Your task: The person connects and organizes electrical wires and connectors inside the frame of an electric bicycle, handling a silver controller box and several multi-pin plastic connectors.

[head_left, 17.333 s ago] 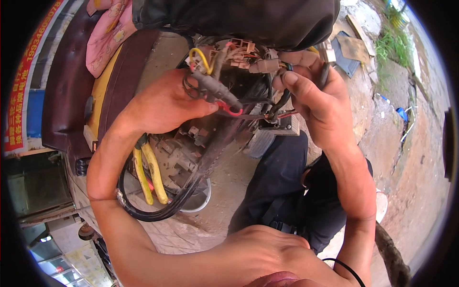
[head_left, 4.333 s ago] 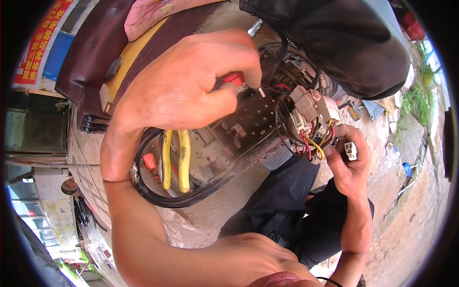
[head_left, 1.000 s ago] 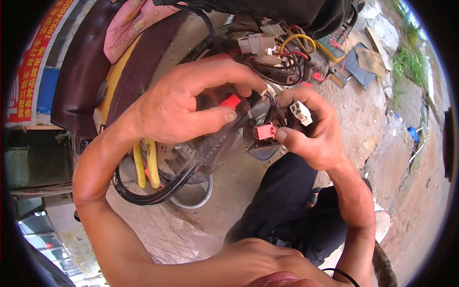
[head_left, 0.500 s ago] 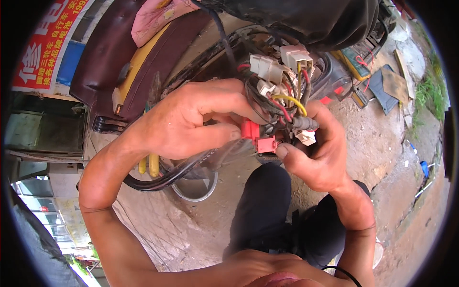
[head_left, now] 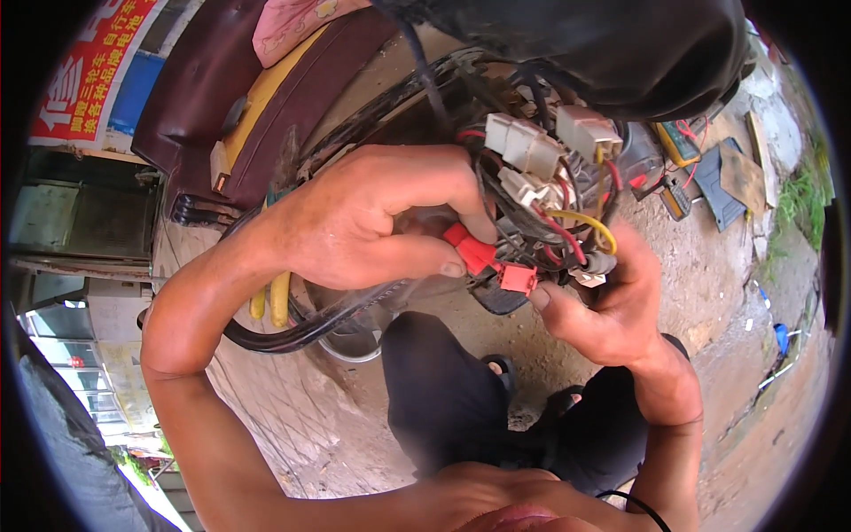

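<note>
My left hand (head_left: 381,217) is closed on a bright red connector (head_left: 472,248) between thumb and index finger. Just to its lower right is a pale red connector (head_left: 518,277), held in my right hand (head_left: 612,310), whose thumb lies beside it and whose fingers curl behind a bundle of wires. Red, yellow and dark wires (head_left: 572,222) loop above both red connectors, with several white connectors (head_left: 523,142) among them. A white connector (head_left: 589,277) shows between my right fingers. Yellow-handled pliers (head_left: 275,301) lie mostly hidden below my left wrist, beside a thick black cable (head_left: 319,326).
A black cover (head_left: 620,53) overhangs the wiring. A maroon seat (head_left: 177,124) with a pink cushion (head_left: 284,27) stands at left. At right, a yellow meter (head_left: 674,142) with leads and a dark board (head_left: 714,195) lie on rough ground. A metal bowl (head_left: 350,355) sits below the cable.
Since a second ago both hands moved down and closer together, the red connector is now pinched in my left hand beside the pale red one, and the wire bundle came lower with them.
</note>
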A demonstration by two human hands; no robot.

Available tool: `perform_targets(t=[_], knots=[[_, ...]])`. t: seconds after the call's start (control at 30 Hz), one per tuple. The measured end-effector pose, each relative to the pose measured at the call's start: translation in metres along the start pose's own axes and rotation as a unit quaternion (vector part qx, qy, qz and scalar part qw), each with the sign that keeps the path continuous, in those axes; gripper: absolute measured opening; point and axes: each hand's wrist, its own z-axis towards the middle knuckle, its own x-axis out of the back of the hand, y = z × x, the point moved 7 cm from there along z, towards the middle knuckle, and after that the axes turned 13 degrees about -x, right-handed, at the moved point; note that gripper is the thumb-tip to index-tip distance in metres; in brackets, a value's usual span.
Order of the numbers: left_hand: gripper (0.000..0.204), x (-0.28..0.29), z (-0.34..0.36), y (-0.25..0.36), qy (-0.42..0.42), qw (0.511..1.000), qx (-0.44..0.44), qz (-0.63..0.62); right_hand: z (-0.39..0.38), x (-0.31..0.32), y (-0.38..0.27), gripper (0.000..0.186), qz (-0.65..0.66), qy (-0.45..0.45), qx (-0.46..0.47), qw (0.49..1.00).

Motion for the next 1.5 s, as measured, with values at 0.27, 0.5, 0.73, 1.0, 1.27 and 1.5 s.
perform_targets(t=[0.27, 0.5, 0.73, 1.0, 1.27, 1.5], knots=[[0.029, -0.005, 0.004, -0.003, 0.051, 0.998, -0.028, 0.031, 0.003, 0.002, 0.005, 0.046, -0.047, -0.060, -0.057, 0.995], [0.037, -0.005, 0.003, -0.002, -0.014, 0.999, -0.005, 0.049, 0.005, 0.002, -0.001, 0.026, -0.004, 0.011, -0.013, 1.000], [0.023, -0.005, 0.011, 0.019, 0.049, 0.993, -0.031, 0.105, 0.002, 0.002, 0.002, 0.033, -0.047, -0.067, -0.173, 0.982], [0.023, -0.006, 0.015, 0.030, 0.037, 0.992, -0.004, 0.117, 0.002, -0.002, 0.008, 0.021, 0.017, -0.021, -0.055, 0.998], [0.023, -0.010, 0.011, 0.023, 0.083, 0.993, 0.014, 0.078, 0.003, 0.000, 0.001, 0.021, 0.016, -0.007, -0.021, 1.000], [0.024, -0.012, 0.011, 0.026, 0.087, 0.987, -0.023, 0.136, 0.005, -0.003, 0.001, 0.021, 0.007, -0.004, -0.009, 1.000]])
